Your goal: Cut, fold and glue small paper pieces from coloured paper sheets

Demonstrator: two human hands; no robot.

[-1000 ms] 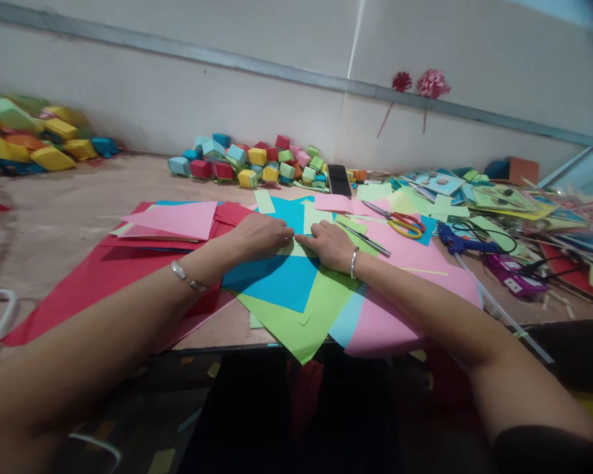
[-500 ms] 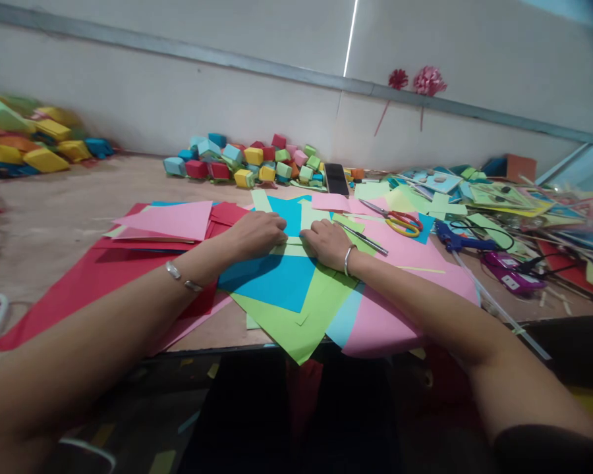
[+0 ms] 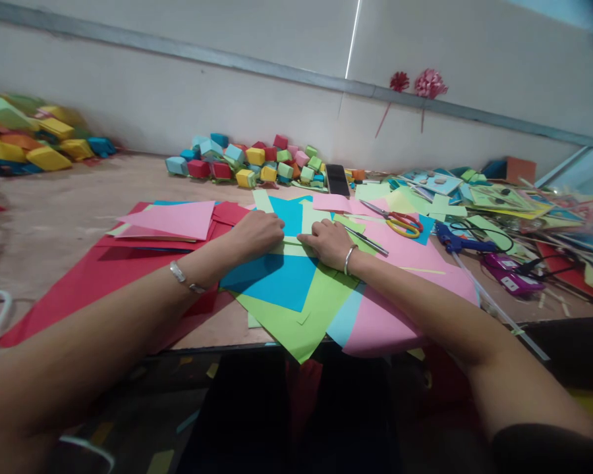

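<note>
A pale green piece of paper with a folded strip along its near side lies on a blue sheet. My left hand is closed at the left end of that strip, fingers curled and pressed onto the paper. At the strip's right part, my right hand is closed too, its index finger pointing left along the fold and the other fingers bent. Under the blue sheet is a lime green sheet. A silver pen lies just right of my right hand.
Scissors, a blue glue gun and a purple box with a cable lie to the right. Pink paper is stacked on a red sheet at left. Small coloured paper boxes and a phone stand behind.
My left hand has shifted very slightly left along the folded strip, and the right index finger reaches a little further left. The papers lie almost as before.
</note>
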